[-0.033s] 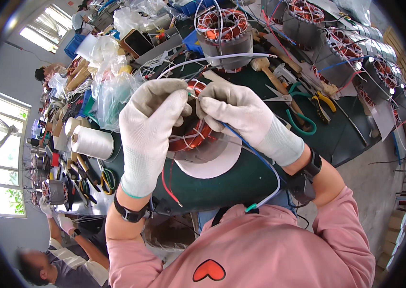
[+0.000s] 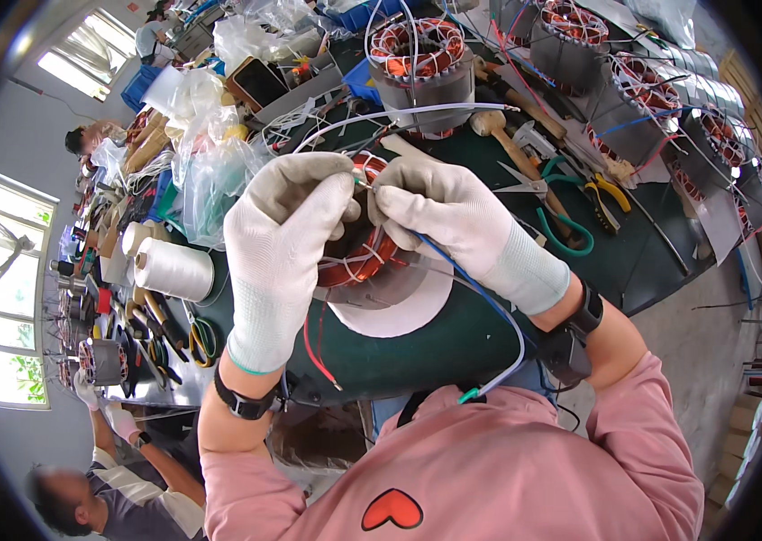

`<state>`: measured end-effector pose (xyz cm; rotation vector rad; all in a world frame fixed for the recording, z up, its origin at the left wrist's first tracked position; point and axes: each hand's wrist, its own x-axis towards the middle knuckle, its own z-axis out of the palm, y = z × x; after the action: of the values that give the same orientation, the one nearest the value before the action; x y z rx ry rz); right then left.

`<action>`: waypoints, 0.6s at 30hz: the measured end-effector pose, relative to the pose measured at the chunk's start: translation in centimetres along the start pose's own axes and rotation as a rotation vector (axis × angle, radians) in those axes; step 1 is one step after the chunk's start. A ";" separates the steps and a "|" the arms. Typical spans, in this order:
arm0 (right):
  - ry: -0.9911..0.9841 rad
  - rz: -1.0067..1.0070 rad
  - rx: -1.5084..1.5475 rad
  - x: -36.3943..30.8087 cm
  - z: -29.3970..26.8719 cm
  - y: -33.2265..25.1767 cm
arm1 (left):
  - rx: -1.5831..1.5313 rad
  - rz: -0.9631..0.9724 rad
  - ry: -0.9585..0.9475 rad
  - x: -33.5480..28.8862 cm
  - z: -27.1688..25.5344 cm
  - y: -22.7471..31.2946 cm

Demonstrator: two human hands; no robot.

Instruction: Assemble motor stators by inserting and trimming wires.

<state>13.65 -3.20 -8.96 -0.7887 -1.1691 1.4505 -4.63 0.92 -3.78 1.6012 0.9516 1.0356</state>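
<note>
A motor stator [image 2: 365,270] with orange-red copper windings laced in white stands in front of me on a round white pad [image 2: 408,317]. Above it, my gloved left hand [image 2: 286,221] and gloved right hand [image 2: 448,216] face each other, thumb and forefinger of each pinched shut. Between their fingertips runs a short thin wire [image 2: 364,182], greenish near the left fingers. A blue wire [image 2: 462,269] passes below my right hand and joins a pale sleeved length with a green end near my lap. Red leads [image 2: 315,352] hang below my left hand. The gloves hide part of the stator.
White thread spools [image 2: 173,269] stand left, near scissors [image 2: 203,335] and pliers. To the right lie green-handled scissors [image 2: 565,216], yellow pliers [image 2: 611,197] and a mallet [image 2: 493,126]. More stators [image 2: 421,81] stand behind and right. A co-worker [image 2: 119,491] is at lower left.
</note>
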 end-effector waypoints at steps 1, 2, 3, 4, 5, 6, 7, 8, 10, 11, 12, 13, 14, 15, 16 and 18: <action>0.002 0.004 0.008 0.0 0.1 0.0 | 0.001 0.005 0.001 0.0 0.1 0.0; 0.003 0.007 0.015 0.0 0.1 0.0 | 0.041 0.012 0.008 0.0 0.2 -0.1; 0.011 0.001 -0.001 0.1 0.2 0.3 | 0.081 0.017 0.014 -0.1 0.4 0.0; 0.011 -0.003 -0.003 0.1 0.2 0.4 | 0.081 0.021 0.014 -0.1 0.4 0.2; 0.037 -0.041 -0.067 0.1 0.3 0.4 | 0.106 0.008 -0.016 -0.2 0.4 0.5; 0.062 -0.077 -0.131 0.1 0.3 0.6 | 0.130 -0.007 -0.044 -0.2 0.3 0.5; 0.063 -0.082 -0.117 0.3 0.3 0.9 | 0.160 0.009 -0.064 -0.1 0.2 0.4; 0.060 -0.085 -0.122 0.4 0.3 1.0 | 0.158 0.014 -0.061 0.0 0.2 0.3; 0.066 -0.099 -0.146 0.9 0.6 1.0 | 0.094 -0.017 -0.081 0.1 -0.1 0.4; 0.079 -0.046 -0.165 0.3 0.8 0.2 | 0.086 -0.037 -0.158 0.3 -0.5 0.6; 0.074 -0.089 -0.198 0.2 0.5 0.7 | 0.178 -0.023 -0.242 1.0 -1.3 0.7; 0.089 -0.039 -0.154 -0.1 0.6 0.4 | 0.260 0.063 -0.248 1.2 -2.0 1.3; 0.105 0.013 -0.111 -0.5 0.5 -0.3 | 0.345 0.146 -0.254 1.6 -2.9 1.8; 0.092 0.104 -0.015 -1.3 0.7 -1.0 | 0.293 0.240 -0.104 2.4 -4.7 1.6; 0.127 -0.002 -0.124 -1.7 1.0 -0.9 | 0.039 0.256 -0.011 3.9 -8.1 0.9; 0.308 -0.308 -0.298 -1.7 0.7 1.0 | 0.521 0.205 0.254 7.1 -13.8 -0.3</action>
<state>13.10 -4.99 -9.92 -0.9500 -1.2175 0.8779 -15.25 11.75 -0.48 2.0590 1.3283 1.2191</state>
